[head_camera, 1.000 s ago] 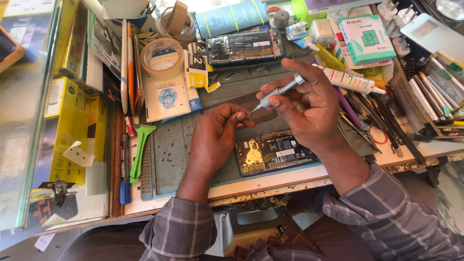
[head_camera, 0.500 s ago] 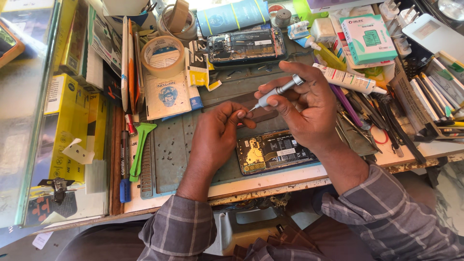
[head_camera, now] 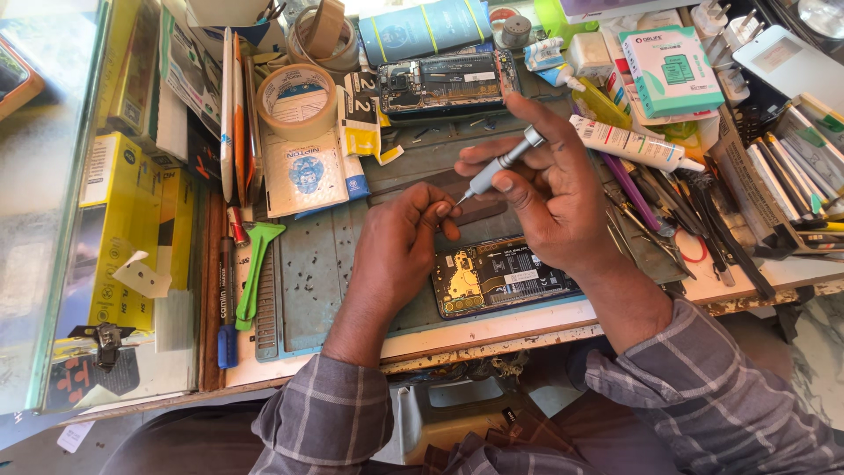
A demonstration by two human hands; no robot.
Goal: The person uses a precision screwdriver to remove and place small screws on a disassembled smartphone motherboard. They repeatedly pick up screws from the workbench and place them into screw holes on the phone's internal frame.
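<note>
Right hand: was closed around a slim grey metal screwdriver, held above the mat.
Left hand: fingertips were pinched at the driver's tip; what was held could not be told.
Opened phone: lay on the ridged grey mat, below both hands.
Risk: any tiny part pinched there could be dropped and lost among clutter.

- The right hand grips a slim grey screwdriver between thumb and fingers, tip slanted down and to the left.
- The left hand pinches its fingertips together right at the tip of that tool.
- Beneath both hands an opened phone lies with its circuit board exposed on a grey-green work mat.
- A second opened phone lies at the far edge of the mat.
- A tape roll sits to its left, and a green plastic pry tool lies at the mat's left edge.
- A white tube lies just right of the right hand.
</note>
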